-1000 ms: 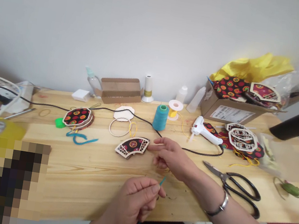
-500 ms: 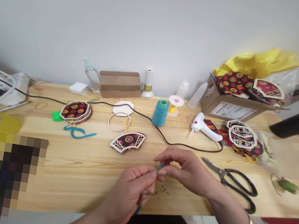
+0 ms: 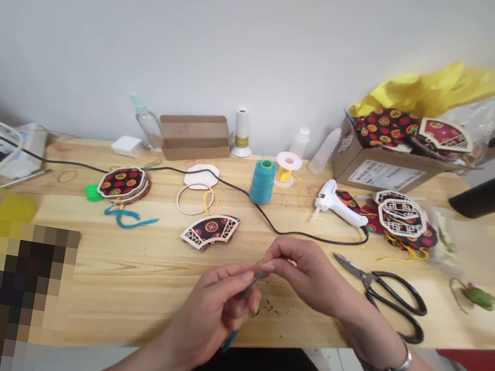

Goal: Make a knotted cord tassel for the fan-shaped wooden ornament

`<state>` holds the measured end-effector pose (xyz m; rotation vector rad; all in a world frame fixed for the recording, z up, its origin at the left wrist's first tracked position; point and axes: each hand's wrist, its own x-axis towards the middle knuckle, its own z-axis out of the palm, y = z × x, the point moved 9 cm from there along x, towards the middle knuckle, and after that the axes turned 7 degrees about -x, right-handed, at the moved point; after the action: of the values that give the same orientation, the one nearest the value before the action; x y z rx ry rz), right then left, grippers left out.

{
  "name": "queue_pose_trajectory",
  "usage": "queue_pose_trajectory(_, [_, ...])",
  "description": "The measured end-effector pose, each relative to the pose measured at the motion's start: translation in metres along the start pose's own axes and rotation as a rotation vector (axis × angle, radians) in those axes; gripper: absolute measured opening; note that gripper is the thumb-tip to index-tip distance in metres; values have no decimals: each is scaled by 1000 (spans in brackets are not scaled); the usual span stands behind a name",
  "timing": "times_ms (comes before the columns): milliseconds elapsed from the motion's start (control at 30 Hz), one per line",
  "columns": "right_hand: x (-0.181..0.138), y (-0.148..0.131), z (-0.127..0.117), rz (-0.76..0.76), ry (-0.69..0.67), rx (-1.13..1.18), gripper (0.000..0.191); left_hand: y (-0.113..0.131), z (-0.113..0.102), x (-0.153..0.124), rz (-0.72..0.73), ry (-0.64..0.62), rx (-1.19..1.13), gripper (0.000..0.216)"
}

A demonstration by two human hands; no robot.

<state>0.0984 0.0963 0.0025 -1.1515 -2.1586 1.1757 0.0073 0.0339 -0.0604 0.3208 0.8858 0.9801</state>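
Observation:
Near the front edge of the table, my left hand (image 3: 221, 307) is closed around a teal cord (image 3: 229, 339), part of which hangs out below the palm. My right hand (image 3: 301, 275) pinches the upper end of that cord between thumb and fingertips, just beside the left fingertips. A short stretch of cord runs between the two hands. Beyond them lies a fan-shaped wooden piece (image 3: 211, 230) with patterned dark fabric. Black-handled scissors (image 3: 368, 280) rest by my right forearm. A teal thread cone (image 3: 262, 181) stands farther back.
A white glue gun (image 3: 342, 205) with a black cable lies at centre right. At the back right stands a cardboard box (image 3: 379, 169) with fabric pieces. Stacked fabric-covered pieces (image 3: 123, 183) and a blue cord (image 3: 129, 220) lie on the left. A yellow thread spool (image 3: 286, 170) stands behind.
My right fingertips have closed into a pinch on the cord. The left fingers have loosened slightly, and more of the cord shows between the hands and below the palm.

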Motion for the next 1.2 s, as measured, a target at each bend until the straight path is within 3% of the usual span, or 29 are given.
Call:
queue_pose_trajectory(267, [3,-6,3,-31,-1,-48,15,3,-3,1,52,66,163,18])
queue_pose_trajectory(367, [-3,-8,-17,-39,161,-191,11,6,-8,1,73,131,150,20])
queue_pose_trajectory(433, [-20,-2,-44,5,341,-405,13,8,-13,1,78,169,133,21])
queue_pose_trajectory(500, [-49,16,-69,154,445,-675,20,11,-18,1,88,199,114,23])
queue_pose_trajectory(567, [-83,46,-88,352,421,-888,25,13,-21,1,100,219,93,23])
queue_pose_trajectory(633, [-115,73,-95,430,338,-1005,27,15,-23,2,110,232,79,23])
queue_pose_trajectory(700, [-138,95,-95,457,272,-1027,29,15,-24,3,111,242,76,24])
queue_pose_trajectory(800, [-153,110,-92,471,276,-984,28,15,-24,5,111,247,76,23])
queue_pose_trajectory(1100, [-153,114,-96,586,263,-965,34,16,-32,4,143,289,65,21])
queue_pose_trajectory(1200, [-162,113,-103,650,296,-850,30,15,-31,4,141,279,63,23])
